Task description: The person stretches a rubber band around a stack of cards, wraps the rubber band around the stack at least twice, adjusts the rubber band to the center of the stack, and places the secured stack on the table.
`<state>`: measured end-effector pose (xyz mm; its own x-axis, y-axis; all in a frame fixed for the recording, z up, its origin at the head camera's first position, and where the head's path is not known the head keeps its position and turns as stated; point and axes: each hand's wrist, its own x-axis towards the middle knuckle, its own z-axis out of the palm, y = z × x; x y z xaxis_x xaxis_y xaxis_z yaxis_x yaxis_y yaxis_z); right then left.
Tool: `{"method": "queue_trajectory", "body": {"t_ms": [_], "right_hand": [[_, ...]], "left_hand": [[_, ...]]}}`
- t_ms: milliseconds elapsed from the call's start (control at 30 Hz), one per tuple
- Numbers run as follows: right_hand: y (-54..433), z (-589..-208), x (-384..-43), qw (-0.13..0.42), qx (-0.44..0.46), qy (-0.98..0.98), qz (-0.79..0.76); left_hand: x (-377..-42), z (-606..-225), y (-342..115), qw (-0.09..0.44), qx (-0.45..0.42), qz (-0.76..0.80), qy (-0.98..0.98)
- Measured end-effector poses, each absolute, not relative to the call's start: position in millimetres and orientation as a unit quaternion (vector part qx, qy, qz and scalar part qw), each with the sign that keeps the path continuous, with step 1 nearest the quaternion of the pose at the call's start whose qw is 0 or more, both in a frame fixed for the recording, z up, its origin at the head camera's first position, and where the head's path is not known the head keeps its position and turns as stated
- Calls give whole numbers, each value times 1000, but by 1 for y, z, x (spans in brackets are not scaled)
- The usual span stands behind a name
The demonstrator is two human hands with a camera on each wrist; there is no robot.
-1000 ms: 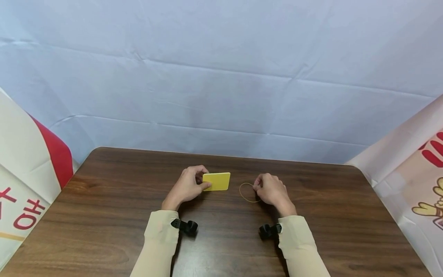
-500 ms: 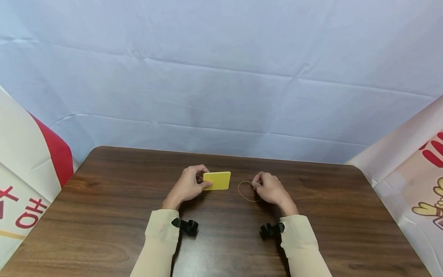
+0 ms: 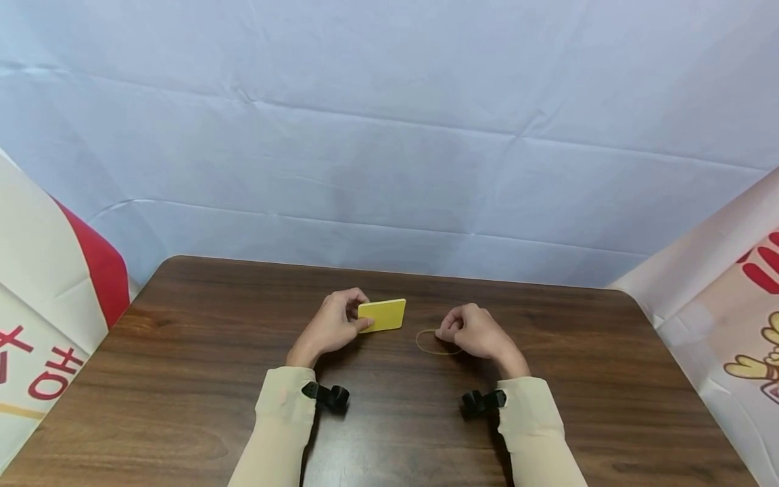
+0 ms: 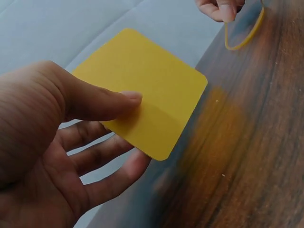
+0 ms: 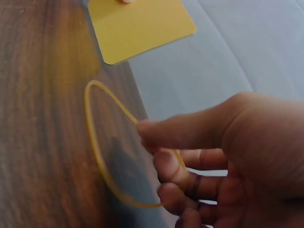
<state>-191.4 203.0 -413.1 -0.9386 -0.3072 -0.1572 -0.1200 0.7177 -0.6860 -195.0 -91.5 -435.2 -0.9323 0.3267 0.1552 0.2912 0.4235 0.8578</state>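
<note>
A yellow card-like block with rounded corners (image 3: 385, 314), perhaps a stack of cards, is held by my left hand (image 3: 331, 326). In the left wrist view the thumb (image 4: 121, 104) lies across its face and the fingers support it from behind. To its right, my right hand (image 3: 477, 331) pinches a thin yellow rubber band (image 5: 93, 137) between thumb and fingertips. The band hangs as an open loop, its left end pointing toward the yellow block. A small gap separates the loop from the block. Part of the band is hidden among the right fingers.
Both hands are over a dark brown wooden table (image 3: 201, 379). Behind its far edge hangs a pale creased cloth (image 3: 389, 169). Printed banners flank the table, one at the left (image 3: 55, 297) and one at the right (image 3: 724, 325). Each wrist wears a black camera strap.
The rubber band's loop has tipped flatter and moved slightly left as the right fingers turned. The yellow block has tilted a little in the left hand, which has otherwise barely moved.
</note>
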Motion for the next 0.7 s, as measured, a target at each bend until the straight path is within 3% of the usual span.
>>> {"method": "queue_trajectory", "body": {"t_ms": [333, 533, 700], "right_hand": [[199, -401, -191, 39, -101, 875, -472], [199, -393, -191, 25, -57, 785, -616], [200, -387, -188, 25, -108, 672, -732]], "left_hand": [[-193, -415, -97, -18, 169, 558, 812], [-189, -397, -98, -47, 159, 604, 780], [-184, -386, -98, -63, 147, 639, 752]]}}
